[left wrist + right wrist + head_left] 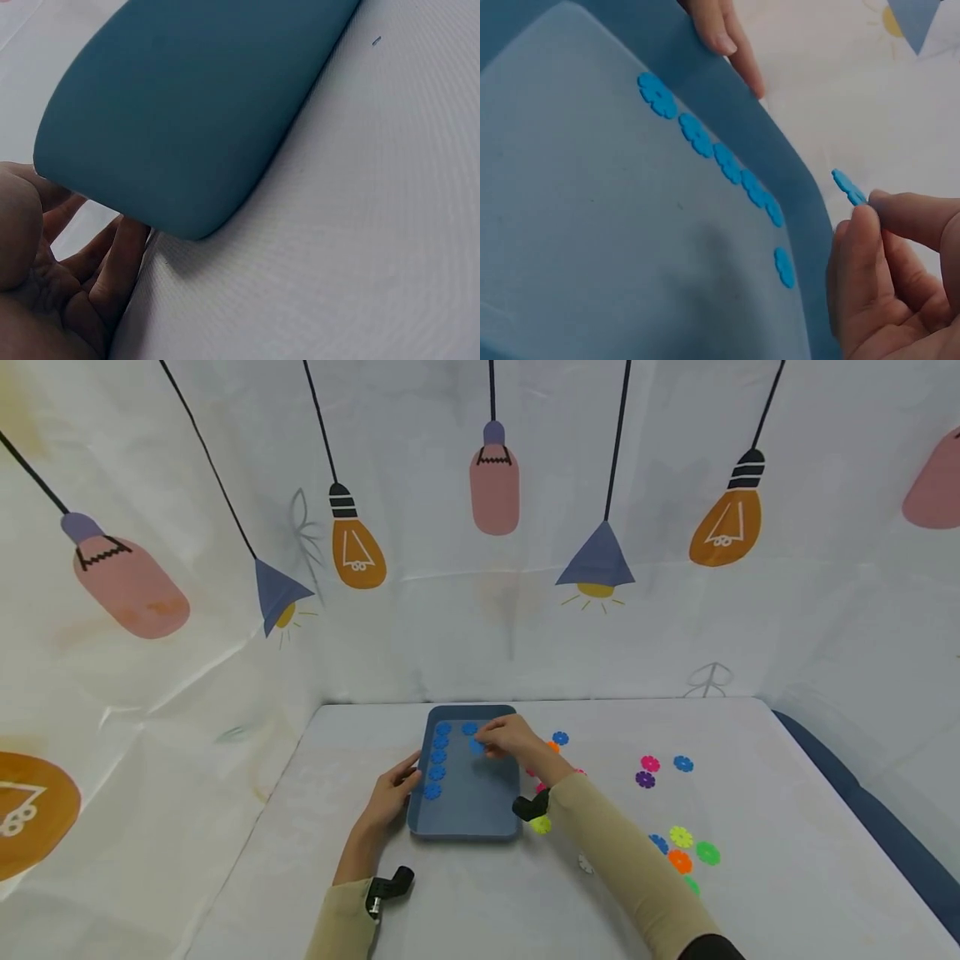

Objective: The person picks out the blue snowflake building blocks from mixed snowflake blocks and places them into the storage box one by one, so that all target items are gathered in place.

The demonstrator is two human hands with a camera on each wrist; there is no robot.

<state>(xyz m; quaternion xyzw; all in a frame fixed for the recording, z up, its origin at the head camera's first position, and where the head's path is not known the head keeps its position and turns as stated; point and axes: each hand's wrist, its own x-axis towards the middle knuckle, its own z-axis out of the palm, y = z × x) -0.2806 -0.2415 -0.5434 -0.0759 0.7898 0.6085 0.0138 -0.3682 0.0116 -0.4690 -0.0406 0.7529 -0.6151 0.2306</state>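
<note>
Mid-frame, the right hand [513, 737] pinches 1 blue flower [847, 186] — best lowered flat — while the left hand [392, 792], fingers relaxed, touches the tray [476, 806].

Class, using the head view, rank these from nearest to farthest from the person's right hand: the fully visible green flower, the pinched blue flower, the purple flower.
1. Blue flower: pinched in the right hand, over the tray.
2. Purple flower: right of the tray, beside a pink flower.
3. Green flower: farther right and closer to the wearer, beside an orange flower.
</note>
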